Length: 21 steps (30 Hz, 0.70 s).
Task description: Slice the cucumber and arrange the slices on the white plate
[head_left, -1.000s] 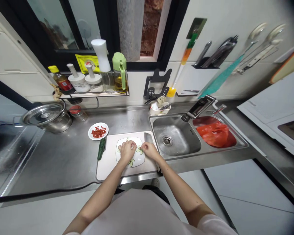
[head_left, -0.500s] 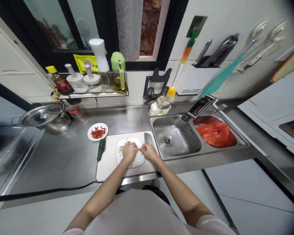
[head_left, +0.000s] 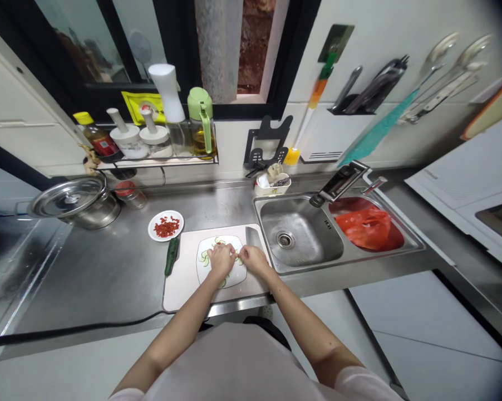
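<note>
A white squarish plate (head_left: 203, 273) lies on a pale cutting board (head_left: 180, 292), with thin curved cucumber slices (head_left: 203, 257) arranged around it. My left hand (head_left: 221, 260) is over the plate, thumb and forefinger pinched near its right side; what they hold is hidden. Close by, my right hand (head_left: 253, 258) pinches at the plate's right edge, where a small red goji berry shows at the fingertips. Both hands' tips nearly touch. A knife blade (head_left: 252, 236) rests at the board's upper right. Left of the board lie a cucumber piece (head_left: 171, 256) and a small plate (head_left: 151, 229) of goji berries (head_left: 166, 226).
The sink (head_left: 301, 223) adjoins the board on the right, with a red plastic bag (head_left: 365, 227) in its second basin under the faucet (head_left: 338, 184). A lidded pot (head_left: 79, 206) and jar (head_left: 131, 195) stand back left, below a seasoning rack (head_left: 163, 161). A black cable (head_left: 88, 327) crosses the front.
Both hands stay almost in place, fingertips still together over the plate's right side. The view has shifted very slightly.
</note>
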Each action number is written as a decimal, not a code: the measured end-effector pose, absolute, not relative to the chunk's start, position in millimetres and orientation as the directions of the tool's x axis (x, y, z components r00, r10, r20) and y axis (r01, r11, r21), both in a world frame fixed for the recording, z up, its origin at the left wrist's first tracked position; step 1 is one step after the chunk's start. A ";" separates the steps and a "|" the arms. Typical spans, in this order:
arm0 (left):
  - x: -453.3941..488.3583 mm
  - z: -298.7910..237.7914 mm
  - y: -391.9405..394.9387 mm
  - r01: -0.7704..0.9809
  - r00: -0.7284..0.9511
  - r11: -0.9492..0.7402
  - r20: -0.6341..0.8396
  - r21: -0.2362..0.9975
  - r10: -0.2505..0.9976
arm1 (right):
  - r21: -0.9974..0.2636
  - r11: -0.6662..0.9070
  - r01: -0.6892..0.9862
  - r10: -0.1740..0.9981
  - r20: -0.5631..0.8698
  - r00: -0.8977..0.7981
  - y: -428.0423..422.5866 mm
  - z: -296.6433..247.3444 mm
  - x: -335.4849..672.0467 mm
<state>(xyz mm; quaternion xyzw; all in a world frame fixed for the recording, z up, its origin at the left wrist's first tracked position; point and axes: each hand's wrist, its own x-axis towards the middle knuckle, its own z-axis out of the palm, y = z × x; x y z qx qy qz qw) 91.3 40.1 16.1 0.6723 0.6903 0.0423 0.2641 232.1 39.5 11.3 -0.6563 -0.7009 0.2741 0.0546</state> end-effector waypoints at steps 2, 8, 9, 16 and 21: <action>91.4 15.6 40.1 0.904 0.045 0.092 -0.304 0.418 0.951 | -0.440 -0.004 0.898 0.951 -0.280 -0.133 39.3 11.6 231.9; 91.5 14.1 39.7 0.898 0.046 0.094 -0.306 0.429 0.951 | -0.444 -0.017 0.896 0.954 -0.275 -0.118 38.1 10.7 232.0; 91.6 14.1 39.7 0.898 0.046 0.094 -0.305 0.430 0.951 | -0.450 -0.019 0.893 0.955 -0.273 -0.117 38.1 10.9 232.2; 87.9 19.0 40.8 0.894 0.038 0.103 -0.302 0.437 0.953 | -0.517 -0.054 0.854 0.963 -0.254 -0.092 41.6 17.1 237.6; 83.7 22.7 40.8 0.888 0.022 0.121 -0.303 0.444 0.953 | -0.531 -0.063 0.845 0.963 -0.254 -0.088 42.1 18.5 239.1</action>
